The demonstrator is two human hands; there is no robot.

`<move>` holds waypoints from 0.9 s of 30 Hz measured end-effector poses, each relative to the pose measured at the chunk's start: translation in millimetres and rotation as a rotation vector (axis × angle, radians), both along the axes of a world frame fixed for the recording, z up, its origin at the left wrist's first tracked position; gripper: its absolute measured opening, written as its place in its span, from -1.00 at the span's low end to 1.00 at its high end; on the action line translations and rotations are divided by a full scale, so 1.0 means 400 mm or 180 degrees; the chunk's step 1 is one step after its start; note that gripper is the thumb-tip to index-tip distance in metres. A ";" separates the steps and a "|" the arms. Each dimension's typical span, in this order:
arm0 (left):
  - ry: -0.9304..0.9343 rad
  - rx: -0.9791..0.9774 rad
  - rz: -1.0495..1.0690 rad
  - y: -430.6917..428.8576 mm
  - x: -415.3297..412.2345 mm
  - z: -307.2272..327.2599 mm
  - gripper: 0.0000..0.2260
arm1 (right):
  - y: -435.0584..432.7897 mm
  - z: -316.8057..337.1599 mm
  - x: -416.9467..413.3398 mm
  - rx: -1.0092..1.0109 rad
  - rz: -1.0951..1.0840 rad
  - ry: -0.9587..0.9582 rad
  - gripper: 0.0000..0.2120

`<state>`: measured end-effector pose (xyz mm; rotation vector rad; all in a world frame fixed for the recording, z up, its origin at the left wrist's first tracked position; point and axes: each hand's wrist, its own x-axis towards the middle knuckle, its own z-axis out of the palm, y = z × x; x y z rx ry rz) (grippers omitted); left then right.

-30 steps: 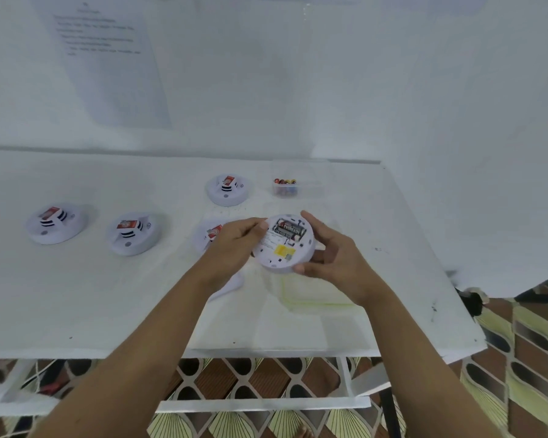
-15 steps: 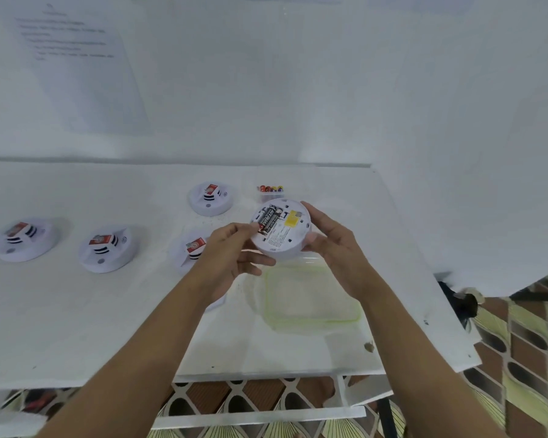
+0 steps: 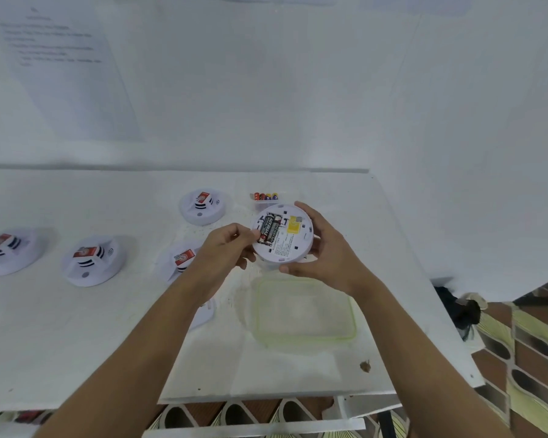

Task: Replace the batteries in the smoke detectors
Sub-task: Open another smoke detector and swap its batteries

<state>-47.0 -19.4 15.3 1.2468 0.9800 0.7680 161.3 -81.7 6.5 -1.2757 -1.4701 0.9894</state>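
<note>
Two bare hands hold a round white plastic smoke detector (image 3: 285,245) above the white counter (image 3: 76,343), its back turned up towards the camera. The right hand (image 3: 323,251) grips the rim from the right, with fingers over the far edge and the thumb at the near edge. The left hand (image 3: 225,248) has its fingers curled and pinches the left rim, its fingertips beside the two black batteries (image 3: 269,230) seated in the open compartment. A yellow square sticker (image 3: 295,224) sits just right of them. Below the hands a shallow clear plastic container with a pale green rim (image 3: 352,314) lies on the counter. Just beyond the detector stands a small clear box of red and purple batteries (image 3: 266,197). Further left, four white detectors with red labels rest on the counter: one near the box (image 3: 203,207), one partly hidden by the left hand (image 3: 179,259), and two well apart at the left (image 3: 92,260) (image 3: 8,249).
</note>
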 end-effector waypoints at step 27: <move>0.1144 0.2048 -0.0355 0.025 0.087 0.037 -0.72 | 0.013 0.025 0.092 -0.0001 0.0219 -0.0472 -0.09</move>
